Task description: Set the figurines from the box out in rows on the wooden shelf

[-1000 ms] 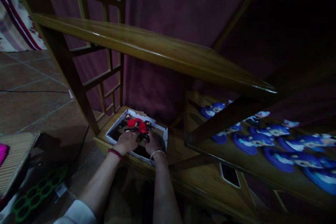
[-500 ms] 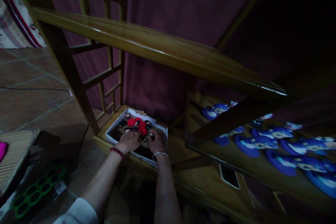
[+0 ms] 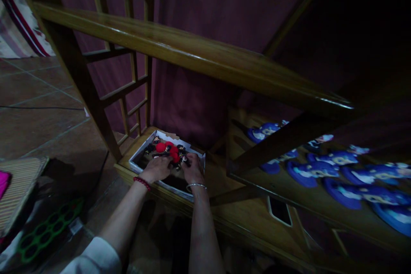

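Note:
A shallow white cardboard box sits on the low wooden shelf, holding several small black figurines with red round parts. My left hand, with a dark red bead bracelet at the wrist, reaches over the box's near side. Its fingers are bent in among the figurines, and whatever they grip is hidden. Inside the right part of the box, my right hand, wearing a silver bracelet, pinches a small black figurine with a pale face between thumb and fingers.
Wooden rails of the shelf unit cross above my hands. On the raised shelf to the right stand several blue figurines. A phone lies on the lower shelf. At left are a woven-topped stool and a green tray with round holes.
My right hand has shifted slightly up, and the small figurine at its fingertips shows more clearly. My left hand stays nearly in place over the box.

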